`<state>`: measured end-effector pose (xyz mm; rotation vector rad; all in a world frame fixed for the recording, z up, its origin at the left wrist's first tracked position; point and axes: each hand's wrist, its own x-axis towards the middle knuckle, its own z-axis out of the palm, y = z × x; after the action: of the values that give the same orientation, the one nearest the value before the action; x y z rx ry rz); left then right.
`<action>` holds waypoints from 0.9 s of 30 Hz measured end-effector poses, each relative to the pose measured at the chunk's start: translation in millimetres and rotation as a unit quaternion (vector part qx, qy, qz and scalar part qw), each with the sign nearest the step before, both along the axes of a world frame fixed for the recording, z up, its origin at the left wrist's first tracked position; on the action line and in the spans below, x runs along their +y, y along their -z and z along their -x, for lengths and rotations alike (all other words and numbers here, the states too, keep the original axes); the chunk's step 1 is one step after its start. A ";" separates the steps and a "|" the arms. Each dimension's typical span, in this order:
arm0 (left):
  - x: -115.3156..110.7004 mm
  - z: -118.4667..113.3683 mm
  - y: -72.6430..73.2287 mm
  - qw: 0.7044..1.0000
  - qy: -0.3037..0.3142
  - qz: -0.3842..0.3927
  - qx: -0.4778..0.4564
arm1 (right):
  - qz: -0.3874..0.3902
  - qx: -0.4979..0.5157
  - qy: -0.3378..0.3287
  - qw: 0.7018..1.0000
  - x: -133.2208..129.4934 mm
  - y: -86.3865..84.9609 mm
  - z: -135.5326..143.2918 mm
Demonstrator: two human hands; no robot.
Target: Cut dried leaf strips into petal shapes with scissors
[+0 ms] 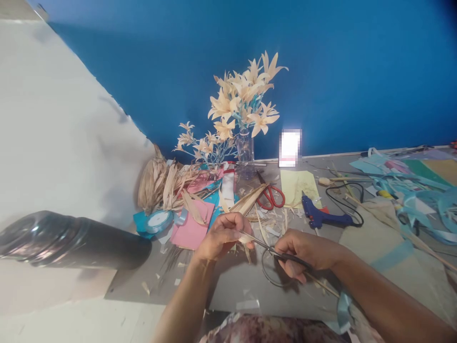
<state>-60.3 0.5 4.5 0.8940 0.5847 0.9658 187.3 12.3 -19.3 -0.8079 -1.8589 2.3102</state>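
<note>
Near the front of the table, my left hand (228,233) pinches a small pale piece of dried husk (244,238) between thumb and fingers. My right hand (303,255) grips a pair of dark-handled scissors (266,246), whose blades point left and reach the piece at my left fingertips. One loop of the scissors hangs below my right hand. Just beyond my hands lie more dried husk strips (248,202) and a second pair of scissors with red handles (272,196). Whether the blades are cutting into the piece cannot be seen.
A blue glue gun (323,214) lies right of a yellow sheet (300,186). Pale husk flowers stand in a clear vase (245,152) at the back. Left are a husk bundle (153,183), pink paper (193,224) and a ribbon roll (159,220). Blue ribbons (421,200) heap right.
</note>
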 end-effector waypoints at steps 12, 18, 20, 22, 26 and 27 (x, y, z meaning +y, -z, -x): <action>0.4 8.2 1.1 0.999 0.017 0.012 0.032 | 0.003 -0.003 -0.012 1.000 -0.4 3.6 -1.9; -1.0 4.3 2.1 0.999 -0.028 0.013 0.025 | -0.003 0.047 0.009 0.999 0.0 -0.6 4.3; -2.4 -0.5 4.5 0.995 -0.094 0.008 0.021 | -0.040 0.081 0.055 0.994 0.7 -1.9 6.6; -4.1 -6.0 6.6 0.988 -0.153 0.013 0.015 | -0.063 0.102 0.095 0.988 1.6 -1.8 7.8; -8.0 -16.4 7.8 0.981 -0.189 0.043 -0.013 | -0.057 0.119 0.104 0.986 2.6 1.3 9.0; -9.0 -19.2 7.7 0.979 -0.195 0.049 -0.020 | -0.060 0.120 0.101 0.986 2.4 2.1 9.7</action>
<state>-41.1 -8.6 -3.2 0.6818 0.7843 1.2922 177.5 14.7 -21.5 -0.6362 -1.7087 2.0498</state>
